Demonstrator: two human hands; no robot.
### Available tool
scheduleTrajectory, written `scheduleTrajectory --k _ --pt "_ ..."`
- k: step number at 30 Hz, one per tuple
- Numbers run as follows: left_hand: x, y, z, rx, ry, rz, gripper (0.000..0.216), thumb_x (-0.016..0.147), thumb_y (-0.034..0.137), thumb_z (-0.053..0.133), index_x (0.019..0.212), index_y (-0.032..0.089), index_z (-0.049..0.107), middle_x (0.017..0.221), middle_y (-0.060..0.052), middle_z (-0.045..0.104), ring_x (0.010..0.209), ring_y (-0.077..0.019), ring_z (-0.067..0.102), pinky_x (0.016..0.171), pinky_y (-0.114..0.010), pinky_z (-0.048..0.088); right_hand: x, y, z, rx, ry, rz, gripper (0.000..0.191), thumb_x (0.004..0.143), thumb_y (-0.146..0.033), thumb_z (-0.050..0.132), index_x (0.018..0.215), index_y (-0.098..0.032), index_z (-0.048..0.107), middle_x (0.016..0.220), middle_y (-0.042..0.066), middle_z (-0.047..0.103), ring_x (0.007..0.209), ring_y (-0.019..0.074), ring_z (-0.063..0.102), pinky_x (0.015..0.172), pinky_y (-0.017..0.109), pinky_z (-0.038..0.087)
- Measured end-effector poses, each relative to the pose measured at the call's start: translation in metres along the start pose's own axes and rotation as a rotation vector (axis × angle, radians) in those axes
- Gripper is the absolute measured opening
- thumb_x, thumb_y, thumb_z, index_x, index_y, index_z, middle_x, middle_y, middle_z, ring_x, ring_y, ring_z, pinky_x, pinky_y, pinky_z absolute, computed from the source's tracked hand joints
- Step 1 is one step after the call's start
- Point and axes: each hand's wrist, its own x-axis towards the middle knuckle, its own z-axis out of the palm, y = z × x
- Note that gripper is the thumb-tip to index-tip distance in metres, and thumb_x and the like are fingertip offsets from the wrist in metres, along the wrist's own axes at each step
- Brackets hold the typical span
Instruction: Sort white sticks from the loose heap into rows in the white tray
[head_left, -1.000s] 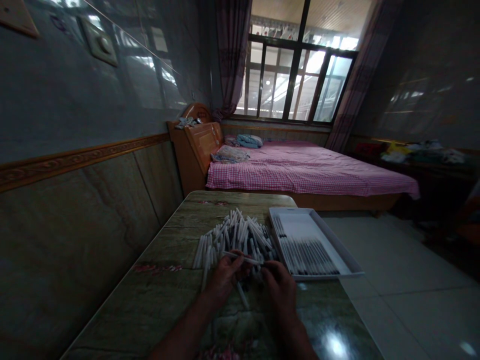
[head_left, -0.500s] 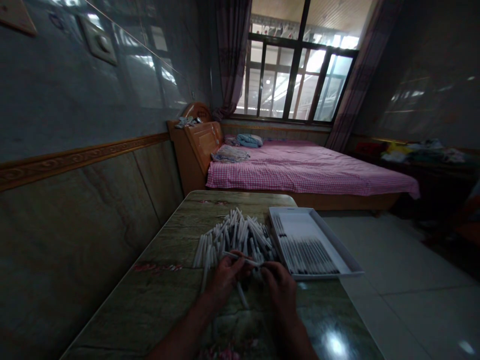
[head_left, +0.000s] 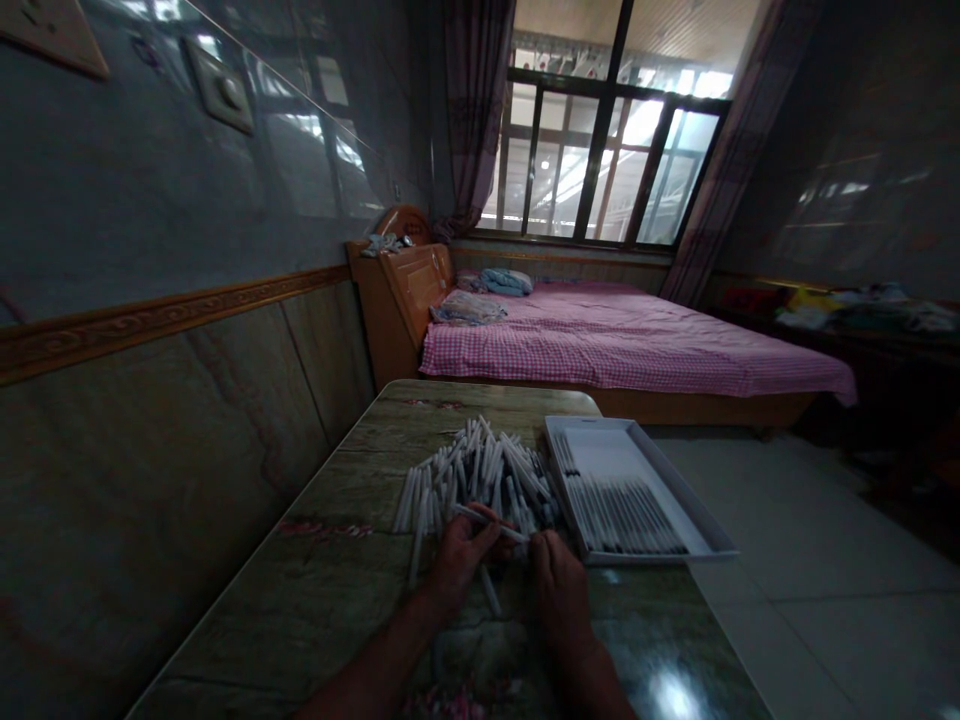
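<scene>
A slim white pen [head_left: 514,534] lies slantwise between my two hands, above the table. My left hand [head_left: 459,556] grips it near the middle, thumb on top and fingers beneath. At the pen's right end, my right hand [head_left: 559,578] is closed with its fingers curled in a pinch; its fingertips hide that end. Just beyond my hands is a loose pile of white pens [head_left: 487,465], some with dark ends. One single pen [head_left: 490,592] rests on the table below my hands. On the right, a shallow white tray [head_left: 709,525] holds a row of pens [head_left: 626,515].
The glossy patterned table [head_left: 300,600] has a tiled wall [head_left: 247,420] along its left side. Behind it stands a bed [head_left: 637,345] with a pink checked cover, under a window [head_left: 600,150]. Pale floor tiles [head_left: 810,530] lie to the right.
My right fingers have curled in more tightly at the pen's right end. The pen stays in my left hand. The whole view has shifted slightly.
</scene>
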Motion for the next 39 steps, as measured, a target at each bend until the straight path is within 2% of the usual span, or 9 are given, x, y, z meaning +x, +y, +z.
scheduleTrajectory --k 4,8,12,16,20,22,28,33,39 --pt "0.000 0.001 0.000 0.020 -0.005 0.005 0.049 0.053 0.047 0.086 0.079 0.017 0.057 0.073 -0.002 0.075 0.063 -0.0180 0.070 0.057 -0.027 0.055 0.002 -0.006 -0.004 0.097 -0.046 0.127 0.042 0.102 -0.036 0.023 0.074 -0.024 0.052 0.062 -0.001 0.053 0.055 0.0140 0.050 0.054 0.025 0.034" --pt "0.000 0.001 -0.001 0.045 -0.005 0.011 0.048 0.055 0.048 0.085 0.079 0.017 0.057 0.073 -0.002 0.075 0.065 -0.0187 0.071 0.057 -0.027 0.055 0.006 -0.015 -0.011 0.211 -0.098 0.245 0.031 0.100 -0.042 0.034 0.083 -0.024 0.053 0.071 -0.002 0.058 0.066 0.0147 0.057 0.062 0.024 0.041" --pt "0.001 -0.002 -0.002 0.061 -0.030 0.009 0.048 0.055 0.049 0.085 0.076 0.017 0.056 0.072 -0.003 0.074 0.063 -0.0191 0.071 0.056 -0.027 0.055 0.002 -0.006 -0.007 0.109 -0.075 0.182 0.039 0.100 -0.042 0.030 0.072 -0.024 0.049 0.062 -0.002 0.052 0.056 0.0145 0.051 0.055 0.025 0.036" --pt "0.003 -0.003 -0.003 0.088 -0.035 0.023 0.049 0.054 0.050 0.085 0.077 0.017 0.057 0.071 -0.003 0.074 0.063 -0.0198 0.071 0.056 -0.028 0.056 -0.001 0.001 -0.003 -0.001 -0.087 0.063 0.049 0.102 -0.041 0.022 0.072 -0.023 0.056 0.061 0.002 0.056 0.052 0.0145 0.049 0.050 0.027 0.029" --pt "0.002 0.001 -0.004 0.095 -0.017 0.026 0.048 0.056 0.050 0.084 0.079 0.017 0.058 0.074 -0.003 0.075 0.065 -0.0200 0.071 0.057 -0.029 0.056 0.001 -0.007 -0.006 0.060 -0.106 0.172 0.045 0.103 -0.041 0.026 0.077 -0.023 0.057 0.065 0.000 0.059 0.058 0.0137 0.055 0.055 0.023 0.035" --pt "0.002 0.001 -0.004 0.094 -0.019 0.026 0.046 0.057 0.049 0.084 0.079 0.017 0.058 0.074 -0.003 0.075 0.066 -0.0197 0.071 0.058 -0.028 0.056 0.001 -0.008 -0.006 0.077 -0.100 0.169 0.039 0.102 -0.040 0.031 0.078 -0.022 0.057 0.067 0.000 0.060 0.060 0.0132 0.057 0.057 0.023 0.038" --pt "0.002 -0.001 -0.005 0.129 -0.042 0.011 0.049 0.055 0.052 0.084 0.076 0.017 0.057 0.073 -0.003 0.074 0.063 -0.0191 0.071 0.055 -0.027 0.055 -0.003 0.003 -0.002 -0.033 -0.075 -0.042 0.047 0.102 -0.036 0.024 0.084 -0.021 0.065 0.068 0.005 0.063 0.057 0.0151 0.054 0.053 0.025 0.034" --pt "0.002 0.000 -0.008 0.160 -0.017 0.034 0.049 0.056 0.053 0.084 0.078 0.017 0.057 0.069 -0.002 0.073 0.061 -0.0193 0.070 0.055 -0.028 0.055 0.000 -0.006 -0.001 0.065 -0.153 0.130 0.045 0.103 -0.040 0.027 0.072 -0.023 0.056 0.063 0.000 0.060 0.058 0.0135 0.057 0.056 0.024 0.035" --pt "-0.001 -0.005 -0.012 0.253 -0.073 0.075 0.044 0.061 0.050 0.081 0.077 0.018 0.056 0.069 -0.003 0.073 0.060 -0.0201 0.069 0.054 -0.029 0.055 0.001 -0.004 0.003 0.119 -0.140 0.132 0.048 0.101 -0.039 0.028 0.068 -0.024 0.060 0.059 0.001 0.061 0.053 0.0142 0.057 0.051 0.026 0.030"
